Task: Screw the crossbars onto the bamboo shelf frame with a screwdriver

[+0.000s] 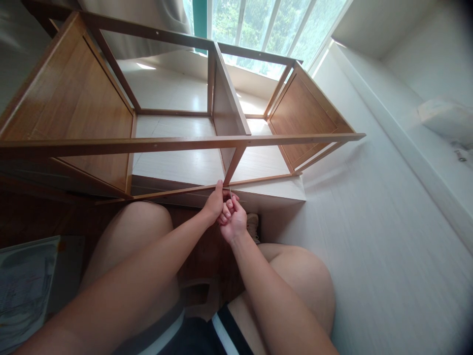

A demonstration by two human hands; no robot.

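A wooden cabinet frame point(177, 145) with two solid side panels and a middle divider point(227, 96) stands in front of me. My left hand point(214, 203) is closed at its lower front rail point(177, 192), with the thumb up against the rail just below the divider's front post point(235, 165). Right beside it, my right hand point(235, 222) is closed around a thin metal rod point(230, 191), perhaps a hex key, whose tip points up at the rail under that post. The fingers of both hands overlap, and the rod's lower part is hidden in the right hand.
Behind the frame are a barred window point(258, 24) and a grey curtain point(144, 24). The frame stands by a pale raised ledge point(273, 190). A pale wall point(388, 222) rises at right. My knees flank my hands. A box with clear plastic point(25, 286) lies at lower left.
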